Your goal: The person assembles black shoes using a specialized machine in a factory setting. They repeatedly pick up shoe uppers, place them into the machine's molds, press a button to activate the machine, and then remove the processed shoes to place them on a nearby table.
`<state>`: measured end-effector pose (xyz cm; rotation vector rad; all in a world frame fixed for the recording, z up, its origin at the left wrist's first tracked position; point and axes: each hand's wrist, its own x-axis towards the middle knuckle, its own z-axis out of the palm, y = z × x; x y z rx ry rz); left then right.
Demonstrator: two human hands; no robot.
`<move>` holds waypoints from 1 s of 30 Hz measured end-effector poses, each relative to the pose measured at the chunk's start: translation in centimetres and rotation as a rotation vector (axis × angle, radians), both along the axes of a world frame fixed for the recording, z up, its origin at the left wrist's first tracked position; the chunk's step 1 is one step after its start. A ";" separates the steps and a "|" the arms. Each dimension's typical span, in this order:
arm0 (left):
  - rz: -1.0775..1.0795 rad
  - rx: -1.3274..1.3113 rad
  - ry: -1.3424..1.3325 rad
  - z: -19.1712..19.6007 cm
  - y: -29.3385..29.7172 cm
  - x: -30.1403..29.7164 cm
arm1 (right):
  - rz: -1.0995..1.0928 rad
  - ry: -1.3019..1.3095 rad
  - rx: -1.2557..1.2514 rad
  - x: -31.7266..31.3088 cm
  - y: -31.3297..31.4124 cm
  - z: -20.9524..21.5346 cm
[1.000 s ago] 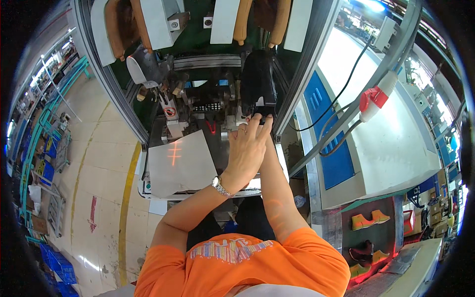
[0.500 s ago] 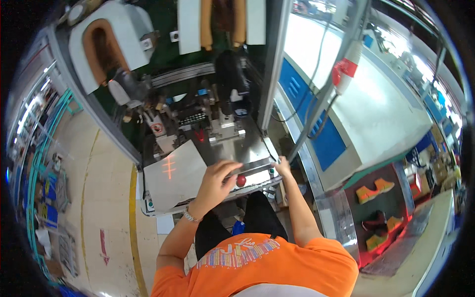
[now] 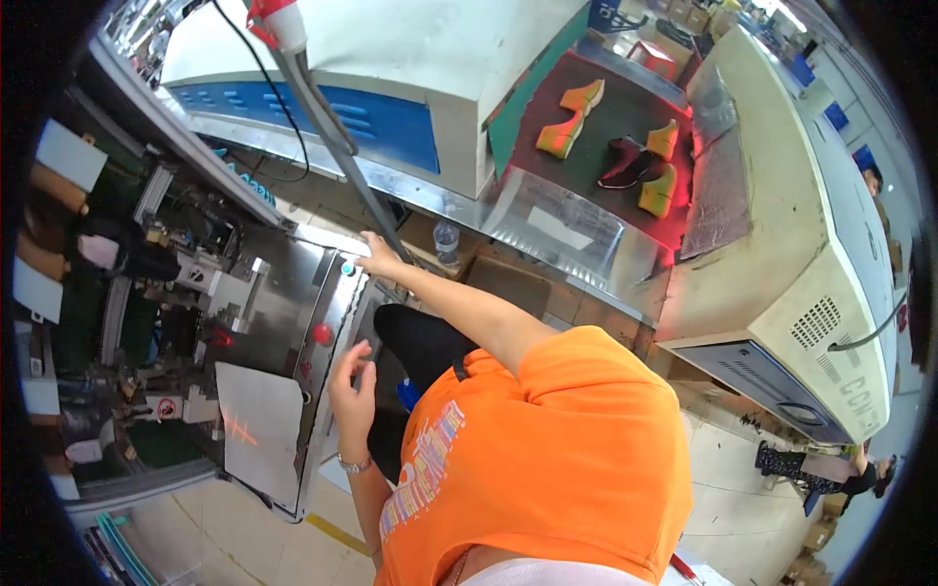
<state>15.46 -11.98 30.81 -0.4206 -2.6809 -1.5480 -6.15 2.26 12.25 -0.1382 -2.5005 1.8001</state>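
Note:
My left hand point(image 3: 352, 386), with a bracelet on its wrist, hovers at the front edge of the steel machine table point(image 3: 278, 308), fingers loosely apart and holding nothing. A red round button point(image 3: 322, 333) sits just beyond it. My right hand point(image 3: 376, 257) rests flat on the table's right corner, next to a small teal button point(image 3: 347, 267), and grips nothing. A white sheet point(image 3: 259, 425) with a red laser cross lies on the table to the left of my left hand.
A grey pole with a red cap point(image 3: 278, 24) slants past the right hand. A plastic bottle point(image 3: 447, 239) stands on the floor. Orange soles point(image 3: 572, 112) and a dark shoe point(image 3: 625, 166) lie on a red-lit belt beside a large cream machine point(image 3: 801, 244). Other people are at the right edge.
The view has swung to the right. My left hand has come off the red button toward the table's front edge. My right hand stays at the table's right corner.

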 end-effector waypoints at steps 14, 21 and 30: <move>-0.326 0.054 -0.461 -8.5 3.5 -3.4 | -1.235 -0.012 0.249 10.7 44.6 -1.0; -0.547 -0.023 -0.667 -15.1 3.4 -12.3 | -1.063 -0.181 -0.048 9.0 52.9 -1.8; -0.617 -0.099 -0.622 -7.5 8.6 -14.1 | -1.217 -0.076 -0.144 5.3 61.3 -7.1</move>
